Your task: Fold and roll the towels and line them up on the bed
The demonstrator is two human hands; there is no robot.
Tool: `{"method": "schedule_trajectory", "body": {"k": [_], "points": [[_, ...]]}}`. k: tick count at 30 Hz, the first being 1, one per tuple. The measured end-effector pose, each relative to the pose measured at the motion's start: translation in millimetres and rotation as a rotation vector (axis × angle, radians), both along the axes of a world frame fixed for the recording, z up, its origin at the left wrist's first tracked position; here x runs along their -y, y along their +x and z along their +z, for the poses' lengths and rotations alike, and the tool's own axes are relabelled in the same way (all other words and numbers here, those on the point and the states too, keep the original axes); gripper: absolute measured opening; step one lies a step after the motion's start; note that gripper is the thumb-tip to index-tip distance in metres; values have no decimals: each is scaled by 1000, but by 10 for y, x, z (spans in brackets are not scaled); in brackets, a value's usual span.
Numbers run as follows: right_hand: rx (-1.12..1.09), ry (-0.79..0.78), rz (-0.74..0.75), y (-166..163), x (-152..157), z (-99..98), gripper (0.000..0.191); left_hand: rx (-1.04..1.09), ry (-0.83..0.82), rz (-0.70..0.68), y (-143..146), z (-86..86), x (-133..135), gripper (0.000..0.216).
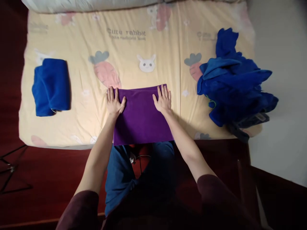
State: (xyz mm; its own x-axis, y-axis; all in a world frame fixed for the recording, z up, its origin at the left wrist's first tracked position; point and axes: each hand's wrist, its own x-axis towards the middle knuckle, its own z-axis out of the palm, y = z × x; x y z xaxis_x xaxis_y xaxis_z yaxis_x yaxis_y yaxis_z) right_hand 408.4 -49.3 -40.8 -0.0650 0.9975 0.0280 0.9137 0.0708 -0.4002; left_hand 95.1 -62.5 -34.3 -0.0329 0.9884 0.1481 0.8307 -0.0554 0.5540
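Observation:
A purple cloth (143, 119) lies flat as a rough rectangle at the bed's near edge, right in front of my body. On its upper left corner rests my left hand (114, 101), palm down with the fingers spread. My right hand (163, 98) lies the same way over the upper right corner, thumb pointing inward. Neither hand grips the cloth; both press on its surface. The cloth looks smooth, with a layered fold along its far edge. What lies under my palms is hidden.
A folded blue cloth (57, 86) sits on the bed's left side. To the right is a crumpled heap of blue cloths (237, 86). Both lie on a yellow sheet (134, 54) printed with rabbits and carrots. A thin black metal stand (11, 168) is on the floor at left.

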Motion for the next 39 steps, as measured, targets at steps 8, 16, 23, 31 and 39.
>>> {"method": "schedule_trajectory", "body": {"k": [8,16,23,31,39], "points": [[18,-102,34,38,-136,-17,70,-2,-15,4,21,14,-24,80],[-51,-6,67,339,951,325,64,2,-107,-101,-298,273,1447,71],[-206,75,179,702,2382,334,48,-42,-91,-158,-668,221,2711,67],[-254,147,379,678,2564,193,44,-130,10,-425,-337,171,2697,52],[-521,90,118,722,2467,126,49,-58,9,-271,-233,205,2529,49]]}}
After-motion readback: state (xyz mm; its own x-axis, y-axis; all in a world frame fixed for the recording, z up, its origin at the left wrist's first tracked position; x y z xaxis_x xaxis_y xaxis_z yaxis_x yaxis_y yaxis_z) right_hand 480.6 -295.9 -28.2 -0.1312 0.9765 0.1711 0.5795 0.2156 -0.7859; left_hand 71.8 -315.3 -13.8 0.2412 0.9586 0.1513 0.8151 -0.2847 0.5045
